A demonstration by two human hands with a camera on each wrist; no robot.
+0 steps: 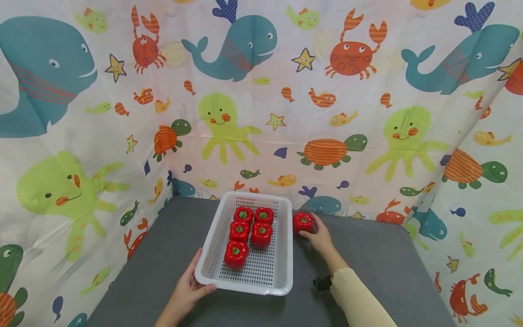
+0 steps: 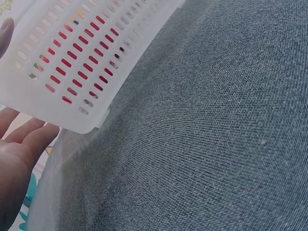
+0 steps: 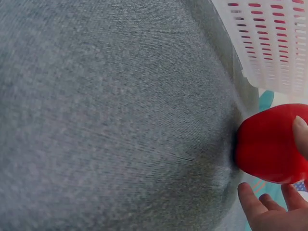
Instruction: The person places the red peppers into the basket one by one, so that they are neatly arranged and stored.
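A white plastic basket (image 1: 289, 254) with slotted walls holds several red bell peppers (image 1: 239, 231) with green stems, grouped toward its left and far parts. My left hand (image 1: 189, 287) grips the basket's near left corner, thumb at the near rim and fingers along the left side. In the left wrist view its fingers (image 2: 43, 137) lie against the slotted wall. Another red bell pepper (image 3: 269, 144) rests on the table just right of the basket. My right hand (image 1: 320, 234) is around this pepper's right side, thumb touching it and fingers loosely extended beside it.
The dark grey table (image 1: 367, 259) runs out on both sides of the basket. Close behind and beside it hangs a white curtain (image 1: 269, 154) printed with sea animals. A dark band (image 1: 323, 284) is on the right wrist, by a cream sleeve (image 1: 359, 295).
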